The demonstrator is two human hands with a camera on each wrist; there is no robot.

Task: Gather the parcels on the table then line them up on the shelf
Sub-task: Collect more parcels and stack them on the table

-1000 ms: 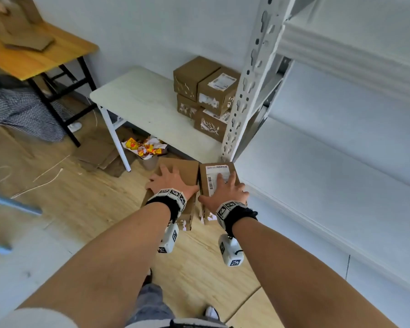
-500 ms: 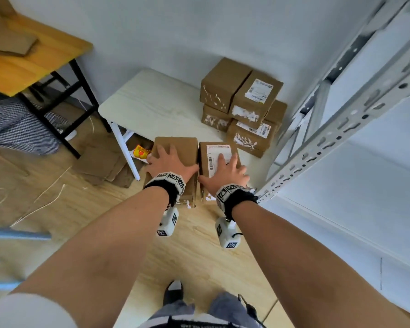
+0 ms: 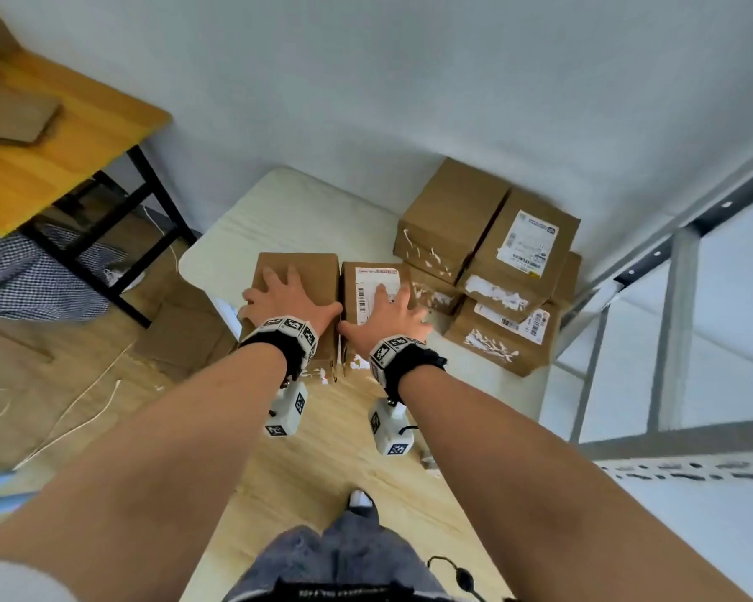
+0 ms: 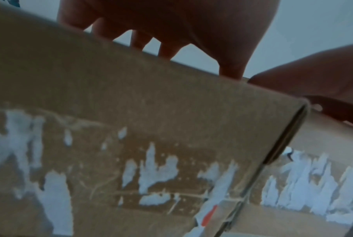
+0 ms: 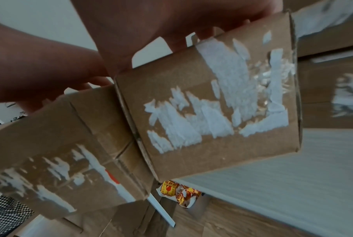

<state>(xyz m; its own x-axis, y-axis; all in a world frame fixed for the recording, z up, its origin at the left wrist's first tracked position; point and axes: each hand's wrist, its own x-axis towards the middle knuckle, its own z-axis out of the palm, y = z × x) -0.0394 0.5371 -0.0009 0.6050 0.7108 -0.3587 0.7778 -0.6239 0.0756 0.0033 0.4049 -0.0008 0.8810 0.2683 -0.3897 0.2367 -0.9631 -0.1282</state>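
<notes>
Two cardboard parcels are being held side by side over the near edge of the white surface (image 3: 288, 210), their sides touching. The person's left hand (image 3: 285, 297) is lying spread on top of the plain parcel (image 3: 309, 271), fingers wrapping over its far and left edges. At three o'clock from it, the right hand (image 3: 388, 315) is spreading across the labelled parcel (image 3: 368, 282), fingers reaching over the printed label toward the far edge. From the right wrist view both parcels are showing undersides above the surface edge, with torn white tape scraps on their near faces.

At two o'clock from the hands, four stacked parcels (image 3: 496, 262) are sitting on the same surface against the wall, two upon two. At three o'clock the grey metal shelf (image 3: 670, 323) is standing. At ten o'clock a wooden desk (image 3: 62, 136) is carrying flat cardboard.
</notes>
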